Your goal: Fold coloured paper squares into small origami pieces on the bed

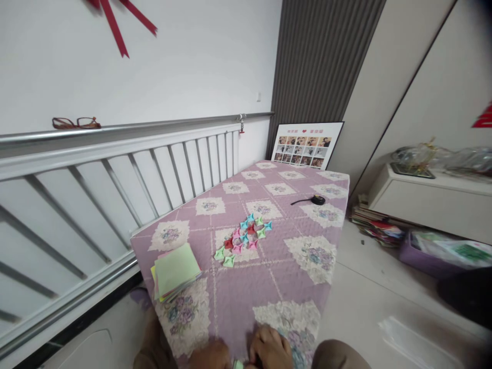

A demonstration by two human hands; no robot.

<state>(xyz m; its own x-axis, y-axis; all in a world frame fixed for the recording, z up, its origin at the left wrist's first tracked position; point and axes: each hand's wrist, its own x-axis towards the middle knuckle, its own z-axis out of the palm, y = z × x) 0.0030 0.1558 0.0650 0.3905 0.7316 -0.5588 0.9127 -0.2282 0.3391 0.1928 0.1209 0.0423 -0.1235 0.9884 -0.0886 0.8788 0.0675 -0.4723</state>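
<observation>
At the bottom edge my left hand (209, 354) is curled into a closed shape, partly cut off by the frame. My right hand (271, 348) faces it across a small gap, fingers bent inward and closed. Between them shows the tip of a light green piece of folded paper (238, 364), pinched low near both hands; most of it is out of view. Farther up the table lies a cluster of small folded paper pieces (245, 237) in green, pink, red and blue. Left of the cluster sits a stack of square coloured paper (177, 271), pale green on top.
A purple flowered cloth covers the table (246, 292). A black tape measure (318, 200) with a strap lies toward the back right. A white radiator (154, 179) runs along the left, and a framed photo board (307, 145) leans beyond the far end.
</observation>
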